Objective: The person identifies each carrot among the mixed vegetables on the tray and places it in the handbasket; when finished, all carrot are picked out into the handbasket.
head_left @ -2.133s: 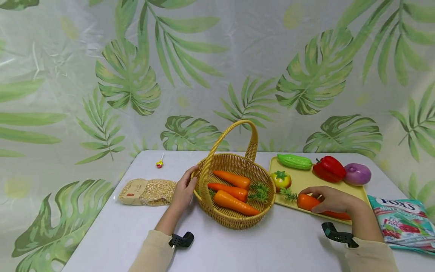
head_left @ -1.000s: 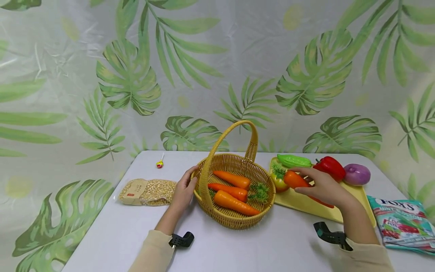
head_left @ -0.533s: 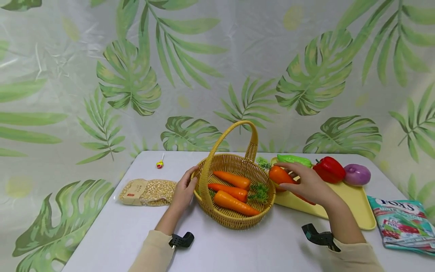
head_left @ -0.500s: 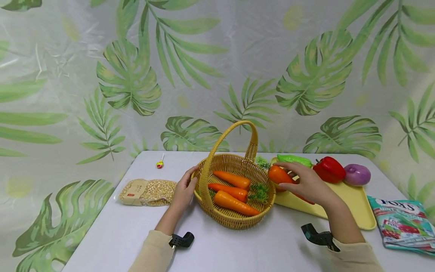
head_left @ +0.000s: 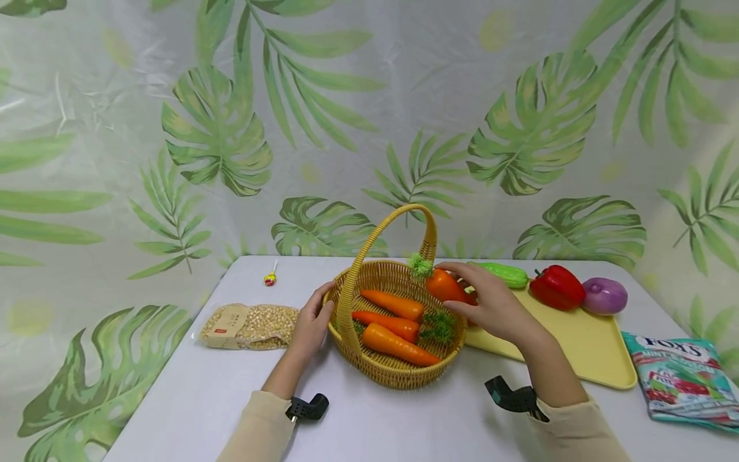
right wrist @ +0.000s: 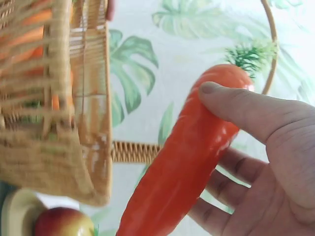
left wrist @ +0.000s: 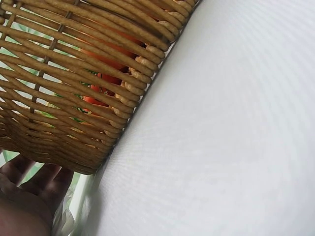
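Observation:
A wicker basket (head_left: 398, 377) with a tall arched handle stands mid-table, several orange carrots (head_left: 398, 345) lying inside. My left hand (head_left: 312, 321) holds its left rim; in the left wrist view the fingers (left wrist: 42, 179) lie against the outer wall. Above the basket's right rim, my right hand (head_left: 491, 301) grips another carrot (head_left: 446, 285) near its leafy top. The right wrist view shows the thumb across this carrot (right wrist: 179, 152) and the fingers behind it, the carrot's thin end running out of frame.
Right of the basket, a yellow tray (head_left: 583, 350) bears a green bumpy vegetable (head_left: 505, 274), a red bell pepper (head_left: 557, 287) and a purple eggplant (head_left: 605, 296). A red-yellow fruit (right wrist: 64, 223) sits by the basket. Also present are a candy bag (head_left: 684, 378), a corn kernel bag (head_left: 251, 326) and a lollipop (head_left: 270, 278).
My right hand has lifted the carrot off the tray and carried it left to above the basket's right rim. The left hand and the basket have stayed in place.

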`<state>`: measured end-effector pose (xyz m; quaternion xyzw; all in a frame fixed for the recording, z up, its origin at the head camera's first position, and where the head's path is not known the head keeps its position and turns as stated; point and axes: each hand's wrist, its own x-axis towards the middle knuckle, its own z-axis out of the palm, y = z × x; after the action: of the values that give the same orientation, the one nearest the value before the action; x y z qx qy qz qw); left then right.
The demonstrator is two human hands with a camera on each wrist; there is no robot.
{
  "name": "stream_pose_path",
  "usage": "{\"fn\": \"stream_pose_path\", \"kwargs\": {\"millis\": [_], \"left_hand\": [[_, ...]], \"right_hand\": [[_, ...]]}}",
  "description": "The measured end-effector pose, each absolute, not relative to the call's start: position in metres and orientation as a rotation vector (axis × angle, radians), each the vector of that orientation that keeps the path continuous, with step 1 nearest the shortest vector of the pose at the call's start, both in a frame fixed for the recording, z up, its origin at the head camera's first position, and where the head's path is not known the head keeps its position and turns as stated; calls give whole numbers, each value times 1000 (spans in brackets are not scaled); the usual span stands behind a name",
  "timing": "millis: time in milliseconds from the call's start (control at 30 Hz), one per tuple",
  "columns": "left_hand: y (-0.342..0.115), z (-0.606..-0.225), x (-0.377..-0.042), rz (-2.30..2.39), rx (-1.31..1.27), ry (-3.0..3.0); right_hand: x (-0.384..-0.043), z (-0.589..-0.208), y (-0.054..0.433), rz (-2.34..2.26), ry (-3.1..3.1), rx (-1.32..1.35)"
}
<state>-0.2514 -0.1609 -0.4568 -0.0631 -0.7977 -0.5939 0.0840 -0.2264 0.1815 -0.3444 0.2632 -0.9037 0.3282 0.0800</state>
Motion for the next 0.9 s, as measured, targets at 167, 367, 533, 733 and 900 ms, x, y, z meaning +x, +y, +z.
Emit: {"fn": "stream_pose_path", "kwargs": {"millis": [167, 367, 533, 733, 900], "left_hand": [[-161, -456, -252, -1780, -185, -2375], [-161, -457, -252, -1781, -183, -2380], [-162, -457, -251, -1771, -199, -2373], [-161, -449, -247, -1785, -198, -2380], [-162, -459, -254, -1776, -204, -2377]], "right_hand": [[-224, -343, 166, 1045, -2659, 819], [-220, -346, 151, 1057, -2660, 854], [-218, -350, 142, 1061, -2642, 889], [-222, -361, 135, 1068, -2658, 920], [-228, -374, 134, 1076, -2699, 904]]}}
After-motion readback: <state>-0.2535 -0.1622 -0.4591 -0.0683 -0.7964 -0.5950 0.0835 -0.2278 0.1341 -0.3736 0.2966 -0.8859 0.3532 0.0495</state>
